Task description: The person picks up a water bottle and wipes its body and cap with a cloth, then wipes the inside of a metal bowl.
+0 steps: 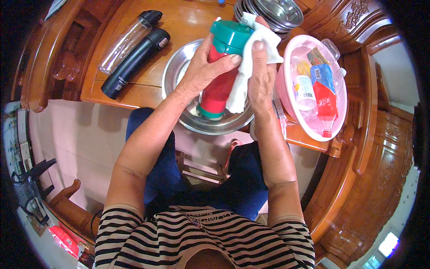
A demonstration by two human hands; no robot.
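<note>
My left hand (205,69) is wrapped around a red bottle (220,85) with a green lid (231,33) and a green base. The bottle is held tilted above a round stainless steel basin (215,129). In my right hand (262,74) is a white cloth (247,80), pinched under the thumb and pressed along the bottle's right side. Part of the cloth hangs down beside the bottle, and some of it stands up past the lid. My right fingers are mostly hidden behind the cloth.
A clear bottle with a black lid (126,45) and a black insulated bottle (134,64) lie at the left of the wooden table (188,20). Stacked steel bowls (268,15) stand behind. To the right, a pink plastic basin (285,80) holds several plastic bottles and wrappers.
</note>
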